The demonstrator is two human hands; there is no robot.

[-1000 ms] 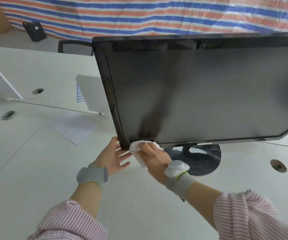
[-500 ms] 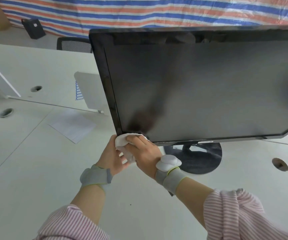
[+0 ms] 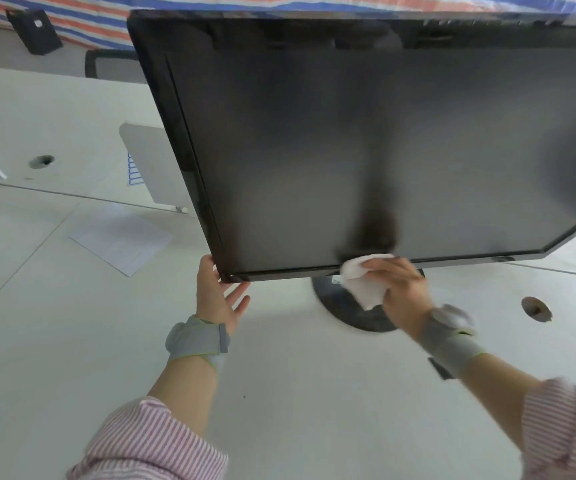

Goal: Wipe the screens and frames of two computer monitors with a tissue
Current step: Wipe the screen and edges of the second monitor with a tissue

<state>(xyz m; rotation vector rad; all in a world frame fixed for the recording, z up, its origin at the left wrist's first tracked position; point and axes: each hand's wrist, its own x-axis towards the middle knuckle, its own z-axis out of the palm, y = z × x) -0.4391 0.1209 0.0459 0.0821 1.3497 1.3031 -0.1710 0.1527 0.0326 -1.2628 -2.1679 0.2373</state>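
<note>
The right hand (image 3: 406, 292) has the white tissue (image 3: 362, 278) bunched in a tight grip, fingers curled round it, pressing it onto the bottom frame (image 3: 279, 271) of the monitor (image 3: 366, 143), just left of where the stand meets the round black base (image 3: 345, 310). The left hand (image 3: 215, 296) is at the lower left corner, its grip wide, fingers straight and spread, palm bracing the corner from below and the side.

To do this stroke well, by the look of it, she should keep the tissue folded over the frame's edge so it cleans both the front lip and the underside, and run along the strip with even, light pressure. The bracing hand matters: the panel sits on a single stand and could swivel or rock if pushed sideways. The right wrist is blurred, so the hand is moving fast; slower would miss less.

The monitor stands on the white tabletop (image 3: 297, 393), screen facing the person and tilted back a little. Its long axis runs left to right across the view, and the bottom frame follows that line, so the wiping path lies along it. A sheet of paper (image 3: 120, 237) lies on the tabletop off to the left, well apart from the base
</note>
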